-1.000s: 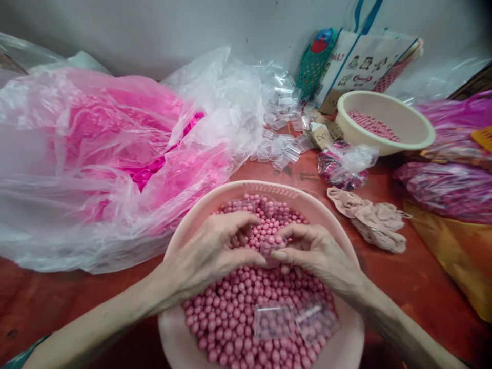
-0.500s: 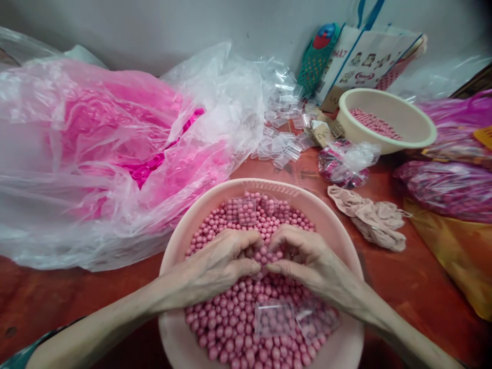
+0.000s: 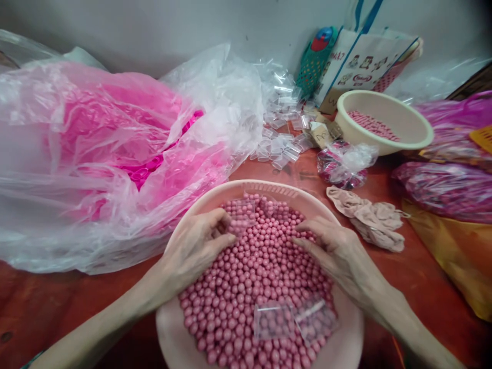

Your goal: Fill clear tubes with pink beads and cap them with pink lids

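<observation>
A pink basin (image 3: 169, 328) full of glossy pink beads (image 3: 230, 302) sits in front of me. My left hand (image 3: 200, 241) is over the beads at the basin's left, thumb and index finger apart beside a slightly blurred clear plastic piece (image 3: 242, 220). At the right side, my right hand (image 3: 330, 246) hovers with its fingers spread and nothing visible between them. Another clear piece (image 3: 277, 207) lies at the far side of the beads. Two clear flat sleeves (image 3: 273, 320) (image 3: 315, 319) rest on the near beads.
Left of the basin spreads a big clear bag (image 3: 126, 118) of pink items. Loose clear sleeves (image 3: 282, 148) are heaped behind. A cream bowl (image 3: 407, 136) with beads, a beige cloth (image 3: 371, 218), a white tote bag (image 3: 357, 61) and purple bags (image 3: 446, 189) are at right.
My hands have moved apart from the middle of the basin, one to each side. The small clear piece that was between my fingertips is no longer there; beads show in that spot.
</observation>
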A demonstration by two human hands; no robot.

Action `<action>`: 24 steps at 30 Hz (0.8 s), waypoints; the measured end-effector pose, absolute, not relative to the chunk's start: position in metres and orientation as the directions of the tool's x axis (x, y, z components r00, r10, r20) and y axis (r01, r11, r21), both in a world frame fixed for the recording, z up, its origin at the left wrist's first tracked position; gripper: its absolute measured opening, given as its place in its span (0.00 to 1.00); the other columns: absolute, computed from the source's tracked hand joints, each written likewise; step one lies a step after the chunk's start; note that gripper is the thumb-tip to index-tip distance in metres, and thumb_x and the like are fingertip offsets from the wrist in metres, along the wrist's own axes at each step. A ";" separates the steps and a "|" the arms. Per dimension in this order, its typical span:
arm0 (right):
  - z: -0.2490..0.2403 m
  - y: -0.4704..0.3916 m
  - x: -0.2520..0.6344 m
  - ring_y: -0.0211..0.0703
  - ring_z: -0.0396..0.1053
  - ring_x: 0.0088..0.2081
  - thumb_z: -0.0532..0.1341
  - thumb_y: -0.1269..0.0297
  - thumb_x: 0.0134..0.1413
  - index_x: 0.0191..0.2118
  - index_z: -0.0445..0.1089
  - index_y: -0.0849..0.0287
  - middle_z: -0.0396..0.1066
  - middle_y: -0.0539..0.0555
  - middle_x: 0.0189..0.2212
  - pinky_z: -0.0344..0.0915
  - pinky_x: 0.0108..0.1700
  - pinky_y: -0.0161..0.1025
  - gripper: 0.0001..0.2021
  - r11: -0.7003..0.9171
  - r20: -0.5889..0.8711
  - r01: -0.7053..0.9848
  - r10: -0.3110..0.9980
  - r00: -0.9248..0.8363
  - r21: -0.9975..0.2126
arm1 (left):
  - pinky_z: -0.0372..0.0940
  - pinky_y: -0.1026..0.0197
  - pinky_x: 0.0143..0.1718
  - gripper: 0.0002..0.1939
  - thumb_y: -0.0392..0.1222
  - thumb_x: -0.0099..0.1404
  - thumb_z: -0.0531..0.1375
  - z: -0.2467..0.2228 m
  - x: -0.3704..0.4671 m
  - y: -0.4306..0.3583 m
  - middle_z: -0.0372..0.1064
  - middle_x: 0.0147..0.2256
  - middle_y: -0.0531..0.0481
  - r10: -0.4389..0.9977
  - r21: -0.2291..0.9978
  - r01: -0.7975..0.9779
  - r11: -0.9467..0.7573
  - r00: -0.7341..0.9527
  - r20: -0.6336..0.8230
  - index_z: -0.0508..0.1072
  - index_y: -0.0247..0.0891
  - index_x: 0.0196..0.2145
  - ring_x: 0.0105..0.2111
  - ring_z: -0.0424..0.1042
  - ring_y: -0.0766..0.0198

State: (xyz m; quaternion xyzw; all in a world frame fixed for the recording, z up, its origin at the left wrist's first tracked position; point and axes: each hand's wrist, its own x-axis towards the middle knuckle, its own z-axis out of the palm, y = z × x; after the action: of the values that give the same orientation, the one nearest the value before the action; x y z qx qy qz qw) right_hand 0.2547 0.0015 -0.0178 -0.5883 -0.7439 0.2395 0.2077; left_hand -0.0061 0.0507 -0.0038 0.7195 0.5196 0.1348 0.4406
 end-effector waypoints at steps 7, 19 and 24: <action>-0.010 0.028 0.254 0.49 0.70 0.40 0.54 0.69 0.59 0.53 0.62 0.58 0.72 0.59 0.41 0.64 0.40 0.43 0.16 0.224 0.102 0.841 0.974 -0.200 -0.493 | 0.57 0.59 0.35 0.07 0.44 0.68 0.51 -0.014 -0.016 0.061 0.61 0.33 0.53 0.885 0.669 0.692 -0.273 0.452 -0.106 0.61 0.39 0.33 0.33 0.62 0.62; -0.022 0.036 0.252 0.40 0.63 0.27 0.55 0.68 0.59 0.25 0.61 0.59 0.65 0.51 0.25 0.56 0.30 0.36 0.11 0.243 0.090 0.854 0.970 -0.227 -0.461 | 0.58 0.58 0.32 0.09 0.40 0.68 0.50 -0.013 -0.004 0.063 0.61 0.29 0.52 0.878 0.483 0.777 -0.402 0.478 -0.037 0.61 0.38 0.29 0.29 0.62 0.62; -0.015 0.030 0.255 0.39 0.64 0.26 0.58 0.69 0.56 0.27 0.66 0.59 0.68 0.51 0.24 0.57 0.29 0.36 0.07 0.157 0.067 0.782 0.987 -0.147 -0.603 | 0.64 0.56 0.36 0.04 0.33 0.66 0.51 -0.004 0.004 0.057 0.66 0.32 0.47 0.848 0.370 0.764 -0.529 0.479 0.225 0.65 0.35 0.34 0.33 0.68 0.59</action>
State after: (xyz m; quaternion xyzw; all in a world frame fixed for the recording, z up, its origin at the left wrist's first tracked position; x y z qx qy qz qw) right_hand 0.2550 0.0296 -0.0151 -0.6105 -0.7245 0.2206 0.2318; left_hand 0.0041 0.0568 -0.0044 0.8529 0.4725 0.1927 0.1101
